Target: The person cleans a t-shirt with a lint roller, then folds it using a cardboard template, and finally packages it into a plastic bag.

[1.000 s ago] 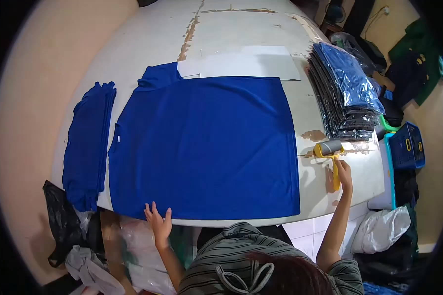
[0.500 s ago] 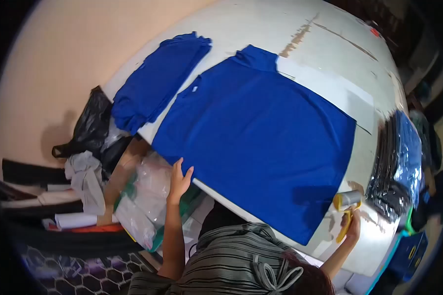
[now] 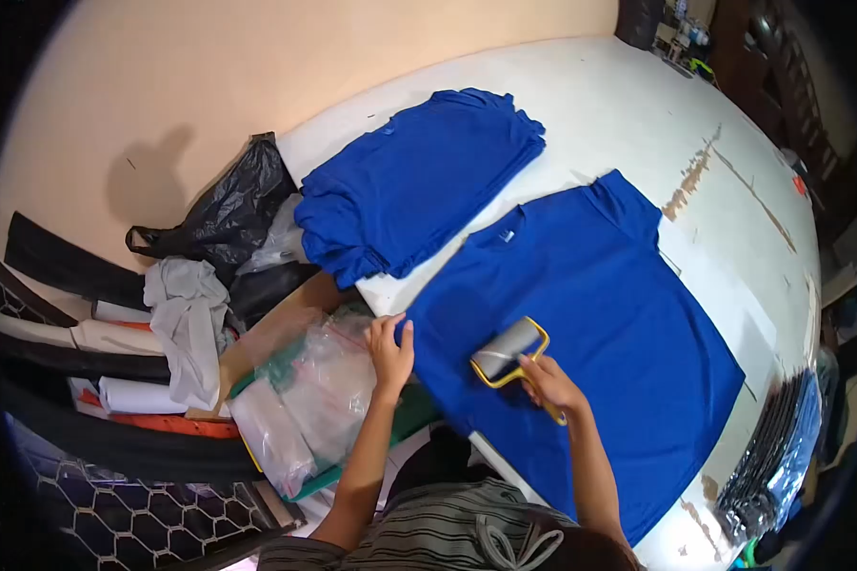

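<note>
A blue shirt [image 3: 600, 314] lies spread out on the white table [image 3: 581, 81], its collar toward the upper left. My right hand [image 3: 550, 384] is closed round the yellow handle of a lint roller [image 3: 509, 348], whose grey cylinder is over the shirt's left part. At the shirt's near left edge is my left hand [image 3: 391, 352], fingers bent and touching the cloth; whether they pinch it is hard to see. Beyond the spread shirt, to the upper left, rests a pile of folded blue shirts [image 3: 428, 171].
Left of the table are a black plastic bag [image 3: 233, 214], a grey cloth [image 3: 186, 324] and a bin of clear plastic bags [image 3: 328, 381]. Fabric rolls [image 3: 143, 396] lie further left. Packed dark garments [image 3: 767, 457] sit at the table's right edge.
My right hand has brought the roller from beside the shirt's right edge leftward over the cloth. The view has shifted, showing more of the table's far end. My left hand stays by the near left edge.
</note>
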A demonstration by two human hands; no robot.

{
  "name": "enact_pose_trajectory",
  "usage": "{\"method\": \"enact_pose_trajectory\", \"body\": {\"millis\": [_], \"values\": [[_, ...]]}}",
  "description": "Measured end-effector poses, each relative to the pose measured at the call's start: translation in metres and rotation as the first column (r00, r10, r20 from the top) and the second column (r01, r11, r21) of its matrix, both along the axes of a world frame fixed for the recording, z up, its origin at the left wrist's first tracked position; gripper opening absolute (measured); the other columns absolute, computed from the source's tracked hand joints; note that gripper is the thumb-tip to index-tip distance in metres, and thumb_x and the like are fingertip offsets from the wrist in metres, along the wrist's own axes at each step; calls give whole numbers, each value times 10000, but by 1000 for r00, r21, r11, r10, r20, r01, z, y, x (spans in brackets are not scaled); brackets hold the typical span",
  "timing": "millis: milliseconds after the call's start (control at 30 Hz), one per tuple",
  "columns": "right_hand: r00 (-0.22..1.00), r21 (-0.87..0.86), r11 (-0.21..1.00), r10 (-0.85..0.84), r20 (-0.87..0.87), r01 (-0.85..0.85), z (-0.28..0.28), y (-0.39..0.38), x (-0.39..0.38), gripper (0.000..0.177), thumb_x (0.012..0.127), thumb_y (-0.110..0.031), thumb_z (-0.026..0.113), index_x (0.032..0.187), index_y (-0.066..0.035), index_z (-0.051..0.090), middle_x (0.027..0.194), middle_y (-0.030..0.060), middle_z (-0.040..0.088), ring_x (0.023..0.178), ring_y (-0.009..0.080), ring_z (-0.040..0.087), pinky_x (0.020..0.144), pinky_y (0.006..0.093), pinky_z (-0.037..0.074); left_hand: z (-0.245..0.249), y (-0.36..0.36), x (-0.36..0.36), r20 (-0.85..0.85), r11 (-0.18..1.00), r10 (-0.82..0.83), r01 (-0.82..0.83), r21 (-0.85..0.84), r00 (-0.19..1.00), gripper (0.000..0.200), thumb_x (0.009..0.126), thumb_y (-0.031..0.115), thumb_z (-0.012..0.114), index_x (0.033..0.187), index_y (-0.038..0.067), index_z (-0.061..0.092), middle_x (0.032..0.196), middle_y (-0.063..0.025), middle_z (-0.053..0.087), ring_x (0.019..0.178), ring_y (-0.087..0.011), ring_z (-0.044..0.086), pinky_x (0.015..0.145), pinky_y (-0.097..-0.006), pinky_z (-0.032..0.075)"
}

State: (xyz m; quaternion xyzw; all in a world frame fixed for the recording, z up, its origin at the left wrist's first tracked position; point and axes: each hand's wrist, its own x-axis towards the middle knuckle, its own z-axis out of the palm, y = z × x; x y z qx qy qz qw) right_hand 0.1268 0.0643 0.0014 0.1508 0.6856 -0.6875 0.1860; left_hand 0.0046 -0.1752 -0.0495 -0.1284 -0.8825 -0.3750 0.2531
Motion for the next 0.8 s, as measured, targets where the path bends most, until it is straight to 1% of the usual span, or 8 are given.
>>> {"method": "enact_pose_trajectory", "body": {"millis": [133,233,333,400,533,600,667,800], "values": [[985,36,992,125,-118,-121,-20,-34,-126,434,893,-399,376,601,-82,425,462,10,416,355,92,377,334,245,290,-15,-8,-24,189,991,-132,132,13,973,170,753,138,579,910,73,579,839,-100,541,806,-285,479,728,-370,378],[986,48,986,163,-24,-161,-27,-43,-156,431,898,-384,371,598,-80,429,452,5,406,343,94,368,340,242,300,-13,-15,-27,230,983,-183,175,55,956,213,729,120,592,936,76,567,815,-89,546,798,-284,482,710,-367,376],[973,94,974,195,123,-207,-16,-31,-140,436,901,-380,366,598,-74,437,440,2,406,333,94,360,335,241,298,-10,-23,-35,268,969,-247,235,75,931,257,708,105,602,959,76,555,803,-79,548,789,-279,485,696,-363,375],[974,86,980,162,156,-177,-14,-11,-106,438,899,-387,370,598,-76,435,430,-1,394,331,94,357,329,241,292,-11,-25,-37,293,953,-302,289,88,907,297,690,94,612,978,74,542,801,-70,548,780,-272,488,685,-357,375],[975,109,984,117,187,-139,-2,-12,-101,430,899,-385,375,600,-81,431,435,-3,386,334,89,354,328,240,291,-11,-30,-46,327,935,-355,327,138,876,302,684,96,616,975,71,537,783,-55,549,761,-259,491,677,-351,374],[983,89,988,109,150,-123,-28,-25,-135,424,894,-400,374,619,-84,441,455,4,403,346,94,370,324,251,292,-14,-32,-44,334,932,-363,333,146,870,306,680,88,626,972,67,539,780,-60,547,746,-247,485,666,-343,376],[999,4,999,46,11,-46,-39,-48,-171,426,899,-394,364,616,-84,434,439,-2,388,334,95,355,320,255,289,-15,-30,-46,323,935,-352,316,162,878,314,670,71,644,967,59,542,775,-70,543,717,-225,474,642,-325,381],[987,11,990,141,81,-143,-27,-27,-147,424,903,-387,354,619,-84,434,439,-4,390,331,91,353,315,247,288,-13,-30,-48,336,922,-383,335,194,861,322,661,67,654,964,58,545,767,-68,546,718,-223,477,647,-326,388]]}}
